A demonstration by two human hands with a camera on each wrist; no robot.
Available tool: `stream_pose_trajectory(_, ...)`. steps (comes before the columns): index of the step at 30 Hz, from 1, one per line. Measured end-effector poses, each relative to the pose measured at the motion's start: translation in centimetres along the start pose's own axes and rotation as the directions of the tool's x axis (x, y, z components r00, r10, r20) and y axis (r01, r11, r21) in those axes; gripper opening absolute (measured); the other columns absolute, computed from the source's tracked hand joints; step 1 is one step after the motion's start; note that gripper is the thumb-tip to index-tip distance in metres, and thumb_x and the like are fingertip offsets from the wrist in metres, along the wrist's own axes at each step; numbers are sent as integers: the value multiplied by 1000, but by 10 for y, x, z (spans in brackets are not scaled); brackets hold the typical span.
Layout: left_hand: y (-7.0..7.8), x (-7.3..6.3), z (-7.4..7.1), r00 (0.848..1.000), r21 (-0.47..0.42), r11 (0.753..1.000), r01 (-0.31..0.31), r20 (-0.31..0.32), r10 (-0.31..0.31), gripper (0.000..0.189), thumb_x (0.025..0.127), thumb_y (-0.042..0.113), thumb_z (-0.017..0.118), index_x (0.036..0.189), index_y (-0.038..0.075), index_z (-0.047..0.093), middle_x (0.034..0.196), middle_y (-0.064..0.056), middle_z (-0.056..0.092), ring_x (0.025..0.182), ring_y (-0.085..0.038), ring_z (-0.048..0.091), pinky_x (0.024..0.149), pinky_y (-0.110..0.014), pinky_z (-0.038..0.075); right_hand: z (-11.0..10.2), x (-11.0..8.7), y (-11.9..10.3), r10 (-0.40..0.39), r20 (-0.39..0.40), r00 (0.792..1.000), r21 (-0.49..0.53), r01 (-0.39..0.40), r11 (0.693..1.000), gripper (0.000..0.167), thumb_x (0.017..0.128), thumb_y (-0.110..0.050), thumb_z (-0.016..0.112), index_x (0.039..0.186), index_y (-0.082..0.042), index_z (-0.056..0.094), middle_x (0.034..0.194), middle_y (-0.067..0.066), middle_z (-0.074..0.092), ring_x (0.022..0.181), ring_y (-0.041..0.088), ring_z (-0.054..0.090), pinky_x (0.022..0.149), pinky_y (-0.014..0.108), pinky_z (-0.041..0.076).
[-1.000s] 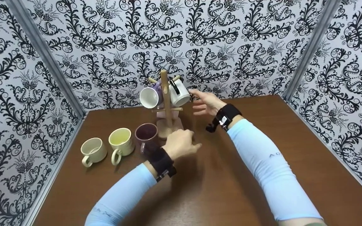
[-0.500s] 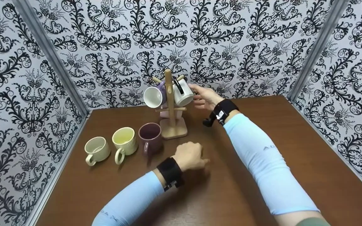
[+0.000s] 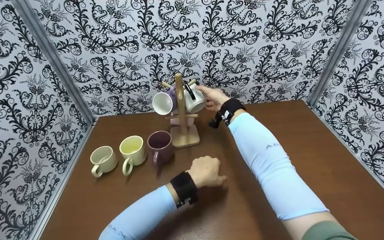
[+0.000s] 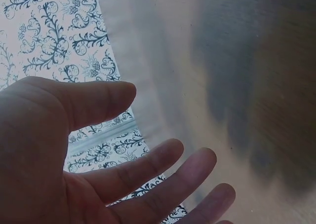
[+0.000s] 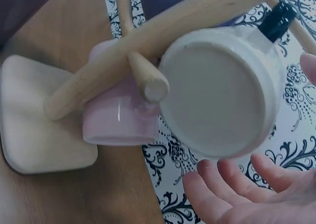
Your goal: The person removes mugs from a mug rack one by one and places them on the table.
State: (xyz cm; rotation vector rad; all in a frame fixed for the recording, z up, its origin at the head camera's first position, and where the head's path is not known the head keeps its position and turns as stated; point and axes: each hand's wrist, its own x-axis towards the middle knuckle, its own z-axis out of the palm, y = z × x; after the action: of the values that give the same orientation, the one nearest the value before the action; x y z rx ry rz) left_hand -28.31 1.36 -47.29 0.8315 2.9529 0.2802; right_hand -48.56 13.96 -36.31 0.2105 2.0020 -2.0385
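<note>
A white mug (image 3: 195, 100) with a black handle (image 5: 278, 21) hangs from an upper peg of a wooden mug tree (image 3: 182, 113). Beside that mug is my right hand (image 3: 216, 97), its fingers spread loosely around the side; in the right wrist view the fingertips (image 5: 228, 170) lie close to the mug's edge, and contact is hard to tell. My left hand (image 3: 207, 171) hovers over the table in front of the tree, holding nothing. Its fingers and thumb are apart and relaxed in the left wrist view, with bare tabletop (image 4: 256, 110) beyond.
A purple mug (image 3: 164, 102) with a white inside hangs on the tree's left; a pink mug (image 5: 121, 110) is low behind the post. Standing left of the base are a maroon mug (image 3: 160, 146), a yellow-lined mug (image 3: 133, 151) and a cream cup (image 3: 104, 160). Patterned walls surround the table.
My right hand has moved left, closer to the white mug. The left hand has drawn back from the tree's base, toward the front of the table and slightly right. The mugs stay put.
</note>
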Motion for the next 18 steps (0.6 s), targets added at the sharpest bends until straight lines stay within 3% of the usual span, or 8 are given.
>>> stream_pose_trajectory(7,1,0,1,1000,7,1000,-3,-3,3,44,94,54,85,80,15,71,73,-2,69,70,-24,70,63,-51,61,19,-12,-2,-1,102,995,-21,3,1000,66,109,-54,68,156,-9,60,157,19,66,131,30,69,127,46,52)
stream_pose_trajectory(12,3,1,-1,1000,10,1000,-6,-17,6,42,94,56,84,82,17,71,76,-1,72,73,-25,74,62,-48,59,21,-14,-1,-34,93,995,-70,41,997,53,110,-50,67,144,-10,70,120,9,82,109,23,79,123,47,55)
stream_pose_trajectory(15,3,0,-2,999,11,1000,-14,-28,14,43,93,55,84,76,20,68,71,1,70,71,-24,73,60,-46,58,19,-12,0,-50,80,996,-38,53,998,51,106,-42,74,140,-3,70,101,4,81,91,18,79,112,43,63)
stream_pose_trajectory(18,1,0,-3,999,14,1000,-21,-32,21,43,94,55,84,74,21,67,70,2,69,69,-24,72,59,-46,57,17,-11,1,-50,68,996,-35,52,998,56,102,-40,77,141,-1,68,95,3,80,84,16,78,96,36,67)
